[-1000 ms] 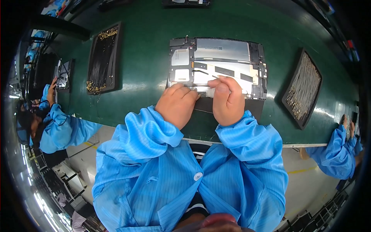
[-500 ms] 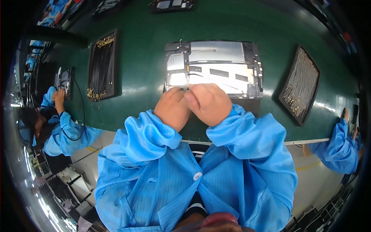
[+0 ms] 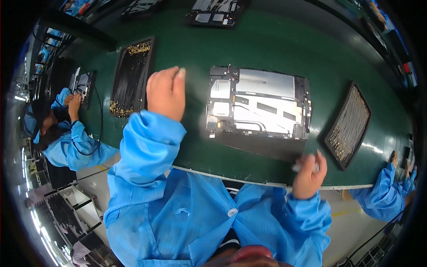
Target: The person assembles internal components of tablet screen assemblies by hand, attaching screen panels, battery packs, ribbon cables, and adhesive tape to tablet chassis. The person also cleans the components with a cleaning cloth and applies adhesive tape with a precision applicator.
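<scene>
An opened tablet (image 3: 271, 100) lies on the table in front of me, its silver plates, black frame and inner parts facing up. My left hand (image 3: 166, 94) hovers between it and a dark tray (image 3: 149, 66) of black cables (image 3: 127, 80). Its thumb stands apart from the bent fingers, and nothing shows in it. Near the table's front edge, right of the tablet, my right hand (image 3: 308, 177) is raised, its fingers blurred. A small pale thing (image 3: 315, 167) shows between its thumb and fingers; its kind cannot be made out. Neither hand touches the tablet.
Another dark tray (image 3: 331, 144) with grey cables (image 3: 351, 122) stands on the right. A second opened device (image 3: 214, 13) lies at the far edge. Co-workers in blue sleeves (image 3: 80, 144) sit at left and right. A dark flat sheet (image 3: 267, 147) lies under the tablet's near edge.
Both hands have come off the tablet's near left corner and moved apart, the left toward the black cables, the right toward the table's front edge. The whole view has shifted.
</scene>
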A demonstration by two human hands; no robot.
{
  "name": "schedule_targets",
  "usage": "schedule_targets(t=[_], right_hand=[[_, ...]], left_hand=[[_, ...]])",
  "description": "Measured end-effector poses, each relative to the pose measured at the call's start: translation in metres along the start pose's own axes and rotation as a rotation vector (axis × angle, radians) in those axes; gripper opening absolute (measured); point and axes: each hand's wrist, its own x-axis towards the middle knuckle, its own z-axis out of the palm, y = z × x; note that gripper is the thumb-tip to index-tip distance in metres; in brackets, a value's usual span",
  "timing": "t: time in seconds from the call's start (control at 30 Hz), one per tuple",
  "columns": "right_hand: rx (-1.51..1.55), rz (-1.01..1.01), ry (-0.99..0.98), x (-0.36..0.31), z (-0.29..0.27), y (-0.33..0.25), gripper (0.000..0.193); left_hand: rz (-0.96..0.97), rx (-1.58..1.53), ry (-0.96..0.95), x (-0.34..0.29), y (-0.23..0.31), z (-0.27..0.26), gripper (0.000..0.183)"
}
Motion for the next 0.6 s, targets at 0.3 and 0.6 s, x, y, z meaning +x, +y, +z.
schedule_targets(t=[0.3, 0.6], right_hand=[[-0.47, -0.312, -0.085, -0.023, -0.026, 0.043, 0.027], [-0.607, -0.456, -0.146, -0.017, -0.026, 0.038, 0.035]], left_hand=[[-1.469, -1.691, -0.047, 0.101, -0.01, 0.1, 0.073], [-1.542, -1.63, 0.089, 0.174, -0.035, 0.142, 0.034]])
